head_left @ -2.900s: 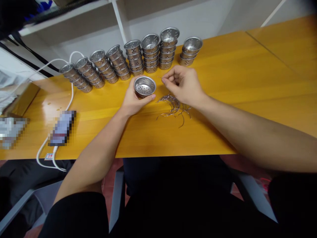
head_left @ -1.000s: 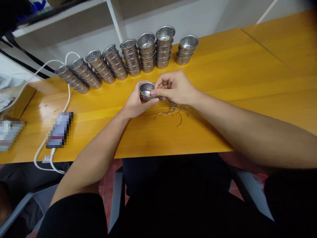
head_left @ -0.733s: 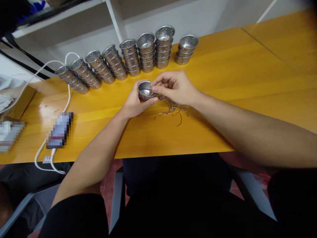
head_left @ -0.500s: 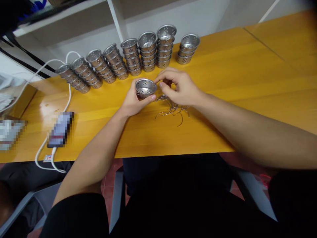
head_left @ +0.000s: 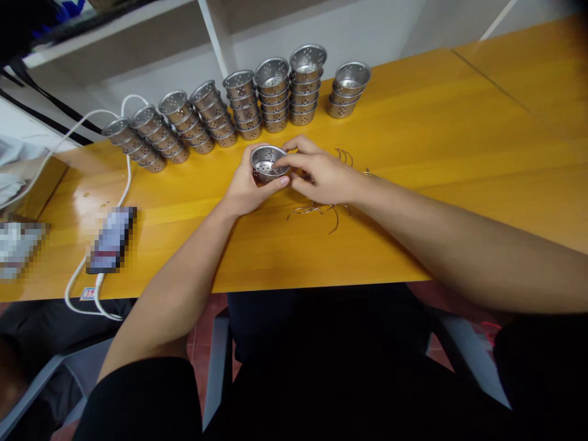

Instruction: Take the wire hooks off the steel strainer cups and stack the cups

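Observation:
My left hand [head_left: 245, 187] is wrapped round a small perforated metal strainer cup [head_left: 264, 174], its mouth facing up and the thumb along the near side. At the cup's right rim is my right hand [head_left: 319, 171], fingers bent and close together. Its index finger reaches over the rim into the cup, where a thin bright line shows by the fingertip. Whatever the right fingers pinch is too small to make out. Thin curved wire pieces [head_left: 334, 222] lie on the table under and around the right hand, which partly hides them.
Several stacks of similar strainer cups [head_left: 248, 104] line the back of the yellow table [head_left: 436, 141], with a shorter stack [head_left: 348, 92] at their right end. On the left lie a phone [head_left: 113, 239] and a white cable [head_left: 73, 288]. A person sits at the far left.
My right hand has shifted left and slightly down, and its index finger now reaches inside the cup. More wires show behind the hand. The left hand and cup have stayed nearly still.

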{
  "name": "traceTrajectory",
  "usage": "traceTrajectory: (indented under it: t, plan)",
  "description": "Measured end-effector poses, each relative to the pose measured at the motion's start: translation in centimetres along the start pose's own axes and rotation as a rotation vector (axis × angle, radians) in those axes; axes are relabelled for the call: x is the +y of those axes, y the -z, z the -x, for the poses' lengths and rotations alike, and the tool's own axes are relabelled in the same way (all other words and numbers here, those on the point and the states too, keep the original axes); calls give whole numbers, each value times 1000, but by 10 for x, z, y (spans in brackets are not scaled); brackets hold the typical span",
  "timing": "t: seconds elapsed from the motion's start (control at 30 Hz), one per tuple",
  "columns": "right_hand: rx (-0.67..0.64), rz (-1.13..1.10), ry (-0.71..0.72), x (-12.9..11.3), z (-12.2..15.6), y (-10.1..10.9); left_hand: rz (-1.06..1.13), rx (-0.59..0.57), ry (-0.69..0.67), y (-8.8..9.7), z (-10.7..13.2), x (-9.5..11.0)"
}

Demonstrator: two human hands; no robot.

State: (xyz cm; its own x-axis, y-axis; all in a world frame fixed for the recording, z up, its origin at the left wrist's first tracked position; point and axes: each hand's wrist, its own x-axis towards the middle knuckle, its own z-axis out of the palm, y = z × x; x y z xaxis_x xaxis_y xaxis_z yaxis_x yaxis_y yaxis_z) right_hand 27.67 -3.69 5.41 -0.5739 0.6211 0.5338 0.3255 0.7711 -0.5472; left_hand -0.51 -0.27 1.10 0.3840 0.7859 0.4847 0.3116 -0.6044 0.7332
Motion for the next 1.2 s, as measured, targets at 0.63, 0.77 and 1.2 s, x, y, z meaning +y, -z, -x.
traceTrajectory:
  t: [0.63, 0.77, 1.2]
  plan:
    - [439, 49, -169, 64, -7, 36, -69, 79, 212, 32, -4, -10]
    - [515, 230, -371, 74, -9, 65, -124, 146, 236, 40, -7, -36]
    - [494, 416, -732, 96, 1, 85, -148, 110, 250, 45, -8, -51]
